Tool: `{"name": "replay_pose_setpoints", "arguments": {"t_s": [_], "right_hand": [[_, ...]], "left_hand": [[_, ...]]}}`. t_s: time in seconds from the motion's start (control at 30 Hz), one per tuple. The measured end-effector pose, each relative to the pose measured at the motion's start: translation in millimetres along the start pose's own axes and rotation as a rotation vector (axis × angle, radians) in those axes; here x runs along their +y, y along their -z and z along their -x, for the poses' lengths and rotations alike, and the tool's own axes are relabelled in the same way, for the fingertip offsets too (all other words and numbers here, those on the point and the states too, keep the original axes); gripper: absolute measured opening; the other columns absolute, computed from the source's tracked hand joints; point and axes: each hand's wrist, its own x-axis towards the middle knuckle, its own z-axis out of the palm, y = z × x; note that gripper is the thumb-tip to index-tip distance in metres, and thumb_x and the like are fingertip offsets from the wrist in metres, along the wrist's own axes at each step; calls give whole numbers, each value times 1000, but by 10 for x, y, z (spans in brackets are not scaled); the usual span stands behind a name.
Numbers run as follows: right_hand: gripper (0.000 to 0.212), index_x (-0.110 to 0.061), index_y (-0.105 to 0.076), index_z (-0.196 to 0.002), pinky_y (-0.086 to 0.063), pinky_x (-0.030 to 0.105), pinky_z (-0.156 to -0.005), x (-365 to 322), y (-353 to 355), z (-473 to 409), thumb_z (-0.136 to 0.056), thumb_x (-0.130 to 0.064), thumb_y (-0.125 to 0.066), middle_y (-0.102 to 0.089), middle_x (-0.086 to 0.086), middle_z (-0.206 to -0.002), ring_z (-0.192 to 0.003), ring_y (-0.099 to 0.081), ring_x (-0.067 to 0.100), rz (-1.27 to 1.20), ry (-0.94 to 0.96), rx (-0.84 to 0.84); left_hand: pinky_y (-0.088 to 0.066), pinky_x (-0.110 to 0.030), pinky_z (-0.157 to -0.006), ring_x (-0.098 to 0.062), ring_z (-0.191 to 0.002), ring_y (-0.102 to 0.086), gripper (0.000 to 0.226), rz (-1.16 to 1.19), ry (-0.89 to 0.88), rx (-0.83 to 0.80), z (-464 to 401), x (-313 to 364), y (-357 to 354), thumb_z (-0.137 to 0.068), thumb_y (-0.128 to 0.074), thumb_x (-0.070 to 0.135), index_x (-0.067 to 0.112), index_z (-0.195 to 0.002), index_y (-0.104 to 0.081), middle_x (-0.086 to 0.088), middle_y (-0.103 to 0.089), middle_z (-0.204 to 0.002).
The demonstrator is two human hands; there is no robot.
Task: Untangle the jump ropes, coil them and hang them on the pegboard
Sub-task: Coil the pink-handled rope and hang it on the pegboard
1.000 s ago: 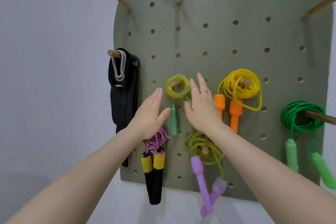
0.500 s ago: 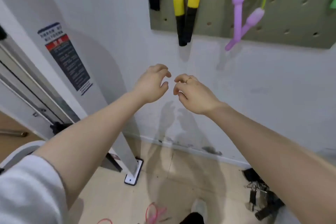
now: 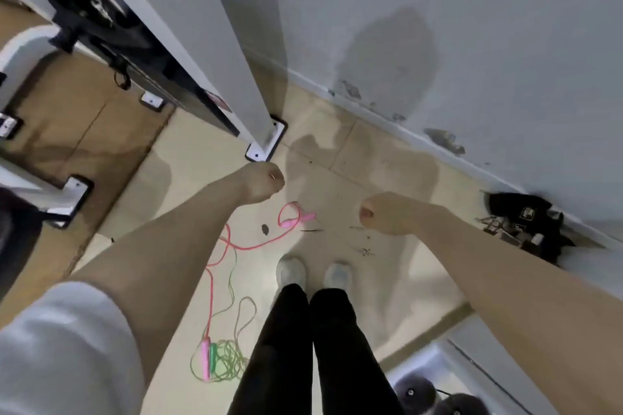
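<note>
I am looking down at the floor. A pink jump rope [image 3: 240,247] trails across the tiles, with one handle in a loop near the top [image 3: 296,219] and the other at the bottom [image 3: 204,359]. A yellow-green rope [image 3: 232,365] with a green handle lies in a loose tangle beside that lower handle, and the two cords cross. My left hand [image 3: 263,183] and my right hand [image 3: 387,213] hang above the floor with fingers loosely curled, holding nothing. The pegboard is out of view.
My feet in pale shoes [image 3: 292,271] stand just right of the ropes. A white machine post [image 3: 236,61] with a bolted foot plate [image 3: 266,146] rises at the left. A black bag [image 3: 526,224] lies by the wall, with dark weights [image 3: 418,394] at bottom right.
My view dropped from the pegboard to the floor. Both hands came down from the hung ropes and moved apart. The pink and yellow-green ropes on the floor are now in sight.
</note>
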Motion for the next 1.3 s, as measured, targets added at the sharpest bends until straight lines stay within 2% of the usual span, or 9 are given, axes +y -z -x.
{"name": "replay_pose_setpoints", "arguments": {"t_s": [0.2, 0.4, 0.53, 0.77, 0.87, 0.97, 1.13, 1.23, 1.3], "right_hand": [[33, -5, -55, -119, -40, 31, -90, 330, -738, -1340, -98, -22, -35, -58, 14, -123, -113, -53, 29, 35, -74, -30], [23, -9, -54, -107, -36, 30, -73, 289, -1568, -2618, -97, -17, -34, -56, 15, -114, -90, -46, 23, -36, -40, -26], [33, -6, -60, -116, -41, 30, -86, 214, -2116, -3571, -98, -16, -35, -59, 15, -120, -110, -53, 30, -72, -40, -3], [46, 4, -38, -129, -40, 37, -87, 5, -2967, -4948, -95, -26, -47, -39, 22, -132, -117, -47, 35, -241, -118, 324], [51, 5, -41, -124, -40, 35, -86, -5, -3173, -5285, -92, -33, -54, -42, 23, -130, -118, -46, 33, -294, -234, 393], [22, -2, -56, -106, -40, 28, -69, 48, -3164, -5403, -87, -14, -55, -57, 20, -107, -96, -56, 30, -386, -281, 381], [18, -17, -51, -93, -44, 36, -78, 57, -2857, -4756, -84, -2, -51, -63, 6, -89, -88, -57, 29, -476, -49, 401], [33, -26, -43, -86, -40, 14, -72, -35, -2478, -4146, -83, 5, -55, -61, -9, -72, -76, -57, 12, -711, 84, 208], [25, -18, -53, -94, -44, 13, -80, -106, -2112, -3676, -86, 6, -53, -63, -3, -70, -73, -59, 9, -962, 117, -11]], "left_hand": [[-44, -26, -68, -23, -96, -63, 23, 113, 136, -45, -822, -841, -854, -92, -43, 16, 11, -108, -59, -8, -68, -105], [-45, -28, -78, -22, -96, -60, 23, 174, 165, -56, -1745, -1659, -1622, -93, -44, 16, 12, -107, -62, -5, -65, -111], [-47, -32, -84, -24, -98, -61, 27, 250, 188, -42, -2406, -2197, -2105, -91, -45, 16, 23, -113, -60, -4, -61, -114], [-40, -3, -53, -10, -72, -60, 25, 367, 193, 56, -3133, -3036, -2716, -91, -43, 8, 18, -105, -61, 0, -64, -94], [-39, -3, -51, -14, -73, -60, 25, 421, 218, 74, -3267, -3269, -2846, -89, -44, 6, 13, -101, -64, -1, -66, -95], [-45, -14, -62, -13, -70, -58, 23, 514, 289, 123, -3280, -3355, -2913, -88, -45, 5, 15, -99, -63, 2, -65, -90], [-47, -25, -69, -14, -69, -59, 28, 720, 340, 67, -2926, -2962, -2745, -91, -45, 6, 11, -117, -55, -3, -64, -91], [-43, -24, -80, -16, -102, -55, 52, 544, 188, 4, -2611, -2554, -2458, -91, -46, 7, 19, -140, -35, -2, -51, -125], [-37, -23, -96, -20, -130, -38, 77, 452, 71, 14, -2381, -2213, -2177, -87, -51, 1, 21, -149, -11, 0, -28, -150]]}}
